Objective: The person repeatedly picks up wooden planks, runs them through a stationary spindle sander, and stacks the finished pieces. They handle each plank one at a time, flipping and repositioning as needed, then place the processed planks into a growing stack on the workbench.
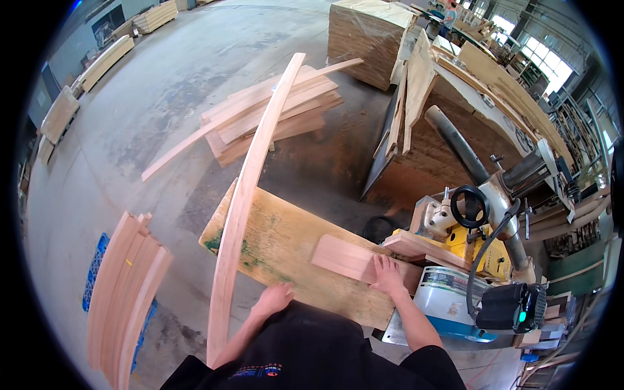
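Observation:
My right hand point(388, 275) lies on a short, wide wooden board point(344, 257), fingers spread over its surface. That board rests on the worn yellowish tabletop point(292, 227), its right end close to the machine. My left hand point(275, 298) is curled near the tabletop's front edge, with nothing visible in it. Across the left end of the table runs a long, narrow plank point(240, 205), reaching beyond both edges. At the right stands a woodworking machine point(484, 240) with a yellow body, black handwheel and jointed metal arm. Another wooden piece point(426, 249) sits against it.
Loose planks point(279, 110) lie piled on the floor ahead. Long boards point(123, 292) are stacked on a blue pallet point(97, 270) at my left. Large sheet stacks point(370, 42) stand beyond the table. A person point(448, 18) is far off at the upper right.

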The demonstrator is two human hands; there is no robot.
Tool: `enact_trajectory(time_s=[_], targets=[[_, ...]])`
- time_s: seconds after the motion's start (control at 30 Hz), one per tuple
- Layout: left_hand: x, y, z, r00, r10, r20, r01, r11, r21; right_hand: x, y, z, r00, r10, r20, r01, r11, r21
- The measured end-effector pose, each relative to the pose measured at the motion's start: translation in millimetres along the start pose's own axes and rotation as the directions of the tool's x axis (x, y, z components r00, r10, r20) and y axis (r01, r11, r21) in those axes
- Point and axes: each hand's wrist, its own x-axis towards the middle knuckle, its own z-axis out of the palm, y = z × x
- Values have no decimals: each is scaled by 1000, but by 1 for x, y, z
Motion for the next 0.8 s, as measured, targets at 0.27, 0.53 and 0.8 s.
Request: enact_trajectory(time_s=[0.27,0.53,0.8], targets=[[2,-12,13,983,-54,-175,29,990,-138,-4,-104,-19,995,95,2,-95,991,96],[-12,-27,56,911,-216,352,374,792,-482,-46,-114,34,944,328,48,-328,906,267],[-14,12,103,792,-212,572,485,-350,-802,-120,-185,39,849,492,191,-519,710,476]])
